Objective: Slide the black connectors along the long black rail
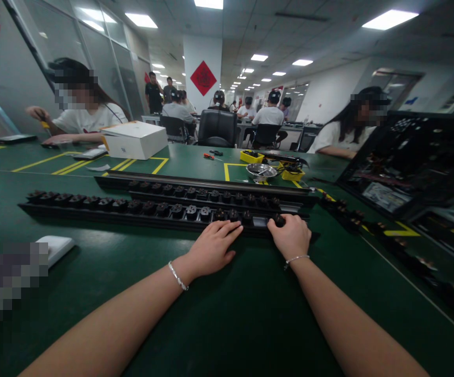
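A long black power strip with a row of black sockets lies across the green table in front of me. A second strip lies just behind it. My left hand rests flat on the table, fingers stretched out, fingertips touching the near strip's front edge. My right hand is curled over the strip's right end, its fingers pinched on a black socket piece there. Both wrists wear thin bracelets.
A white box, a metal bowl, yellow trays and small tools lie farther back. An open black computer case stands at right, more strips beside it. A white object lies at left. Other people sit around.
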A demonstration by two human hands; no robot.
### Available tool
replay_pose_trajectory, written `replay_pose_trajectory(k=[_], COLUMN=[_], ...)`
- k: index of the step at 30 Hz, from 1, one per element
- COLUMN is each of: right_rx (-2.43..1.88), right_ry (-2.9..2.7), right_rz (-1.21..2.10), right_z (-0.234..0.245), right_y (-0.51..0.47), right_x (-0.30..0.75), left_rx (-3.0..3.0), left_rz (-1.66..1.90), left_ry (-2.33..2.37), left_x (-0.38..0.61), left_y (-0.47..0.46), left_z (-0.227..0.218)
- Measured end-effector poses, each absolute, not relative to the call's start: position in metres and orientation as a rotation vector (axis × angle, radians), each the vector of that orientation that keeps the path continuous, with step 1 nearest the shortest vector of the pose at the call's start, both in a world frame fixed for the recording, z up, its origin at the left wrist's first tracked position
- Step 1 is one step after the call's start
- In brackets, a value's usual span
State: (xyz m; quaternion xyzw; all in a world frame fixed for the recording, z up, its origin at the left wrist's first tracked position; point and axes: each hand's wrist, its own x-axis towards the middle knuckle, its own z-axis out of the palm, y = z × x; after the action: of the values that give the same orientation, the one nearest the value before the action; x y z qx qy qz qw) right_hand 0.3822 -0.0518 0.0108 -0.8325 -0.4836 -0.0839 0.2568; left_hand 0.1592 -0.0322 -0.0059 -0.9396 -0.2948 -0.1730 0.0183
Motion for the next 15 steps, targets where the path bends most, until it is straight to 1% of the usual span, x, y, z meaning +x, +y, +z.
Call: replay_pose_trajectory(k=[15], right_rx=[-2.253], right_ry=[-1.305], right_rz=[-0.228], right_z=[0.0093], right_y=[-0.0514], right_x=[0.3847], left_rx=[-2.922], left_rz=[-0.540], left_ry=[-0.910], left_x=[0.1591], left_y=[-0.0320], left_z=[-0.0070])
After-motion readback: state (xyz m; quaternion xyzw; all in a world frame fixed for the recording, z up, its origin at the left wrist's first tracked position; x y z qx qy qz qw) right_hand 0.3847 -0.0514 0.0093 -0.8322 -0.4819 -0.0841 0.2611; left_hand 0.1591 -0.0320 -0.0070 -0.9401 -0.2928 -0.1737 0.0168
